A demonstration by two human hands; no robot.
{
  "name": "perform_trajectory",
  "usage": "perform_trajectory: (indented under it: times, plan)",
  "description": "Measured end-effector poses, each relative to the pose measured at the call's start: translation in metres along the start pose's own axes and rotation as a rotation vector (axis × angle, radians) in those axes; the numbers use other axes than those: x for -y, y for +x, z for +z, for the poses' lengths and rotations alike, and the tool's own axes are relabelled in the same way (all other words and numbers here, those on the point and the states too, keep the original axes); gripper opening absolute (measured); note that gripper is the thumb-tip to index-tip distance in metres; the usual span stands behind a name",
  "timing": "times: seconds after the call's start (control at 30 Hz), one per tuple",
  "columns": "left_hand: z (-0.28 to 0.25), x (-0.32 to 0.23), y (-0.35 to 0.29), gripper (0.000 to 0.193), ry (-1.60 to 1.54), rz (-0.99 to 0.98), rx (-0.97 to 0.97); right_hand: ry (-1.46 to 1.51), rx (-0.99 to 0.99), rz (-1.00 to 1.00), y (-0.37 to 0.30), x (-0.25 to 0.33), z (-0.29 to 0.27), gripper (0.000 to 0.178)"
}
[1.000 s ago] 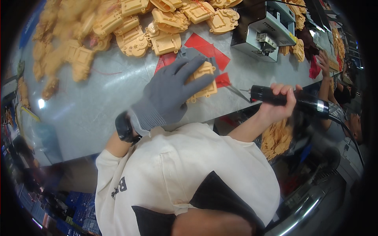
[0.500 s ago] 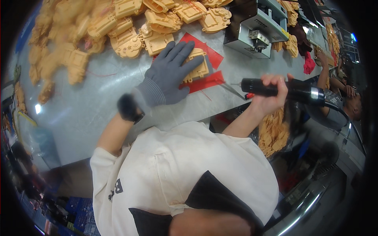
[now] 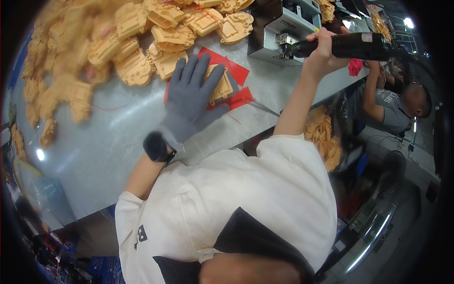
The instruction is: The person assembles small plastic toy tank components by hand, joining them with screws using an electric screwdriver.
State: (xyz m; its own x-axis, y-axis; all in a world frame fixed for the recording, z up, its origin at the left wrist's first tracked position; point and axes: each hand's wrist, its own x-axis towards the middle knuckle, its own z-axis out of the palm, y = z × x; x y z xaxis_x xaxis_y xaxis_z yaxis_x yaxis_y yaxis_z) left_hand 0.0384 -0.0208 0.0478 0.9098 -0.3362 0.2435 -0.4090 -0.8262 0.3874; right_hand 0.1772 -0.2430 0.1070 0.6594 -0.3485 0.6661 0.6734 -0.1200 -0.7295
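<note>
My left hand (image 3: 189,94), in a grey glove, lies with its fingers spread on the bench over a yellow plastic housing (image 3: 221,88). Its index finger crosses the housing's edge, and the thumb rests beside it. Red sheet pieces (image 3: 235,69) lie under and around this part. Bare and raised at the right, my right hand (image 3: 323,51) is closed around a black electric screwdriver (image 3: 362,46). The screwdriver's front end points left, at the front of a grey box-shaped machine (image 3: 267,35); whether its tip touches is too small to tell.
Many yellow housings (image 3: 135,64) are heaped along the bench's far and left side. A thin metal tool (image 3: 265,108) lies right of the red sheets. Below the bench edge is a bag of yellow parts (image 3: 324,142). Another person (image 3: 397,102) sits at the far right.
My right hand has carried the screwdriver up and away to the front of the grey machine. The gloved left hand stays on the housing; the whole view has shifted slightly.
</note>
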Motion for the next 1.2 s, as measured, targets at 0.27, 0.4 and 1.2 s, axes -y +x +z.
perform_trajectory:
  times: [0.27,0.4,1.2]
  plan:
    - [0.028,0.005,-0.053,0.078,-0.355,-0.343,-0.349,0.181,0.066,0.293,-0.021,0.023,-0.009,0.038]
    - [0.029,0.006,-0.047,0.074,-0.469,-0.331,-0.296,0.463,0.231,0.328,-0.077,0.081,0.012,0.050]
    - [0.039,0.020,-0.054,0.076,-0.482,-0.224,-0.300,0.208,0.407,0.326,-0.114,0.085,0.039,0.043]
